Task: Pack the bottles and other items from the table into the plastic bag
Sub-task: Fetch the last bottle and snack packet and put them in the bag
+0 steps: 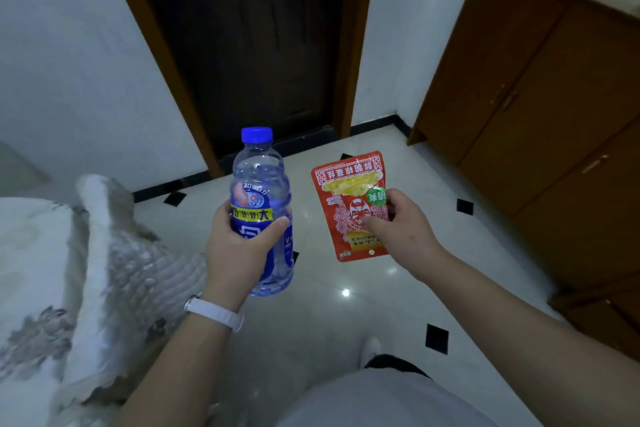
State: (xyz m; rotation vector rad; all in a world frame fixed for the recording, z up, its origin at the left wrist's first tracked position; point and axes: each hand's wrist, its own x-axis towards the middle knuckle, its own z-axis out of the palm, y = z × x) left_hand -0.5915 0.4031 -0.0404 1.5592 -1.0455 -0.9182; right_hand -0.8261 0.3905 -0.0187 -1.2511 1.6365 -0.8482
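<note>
Your left hand (239,246) is clamped round the lower half of the bottle (261,208), fingers wrapped over the blue label, bottle upright, blue cap on top, white wristband (214,314) just behind the hand. Your right hand (403,222) is closed in a pinch on the red snack packet (353,208), thumb across its front, packet hanging flat and upside down, just left of that hand and well clear of the bottle. Both items are in the air over the tiled floor (346,305), not on any table. No plastic bag in view, so you cannot tell from here where they go; a bed with patterned bedding (69,270) sits left of your left hand, a dark door (249,45) lies beyond both hands, wooden cabinets (536,114) stand to the right of your right hand. Risks, as a judgement: both hands are full, so opening a bag mouth will be awkward and you may have to shift one item, which could cause a drop onto hard tile. The packet grip is a light pinch near one edge, so it could slip or swing if you move fast. The bottle looks smooth and seems to hold liquid, so it may slide in the grip if you tip it. Bag location unknown means a search while carrying.
</note>
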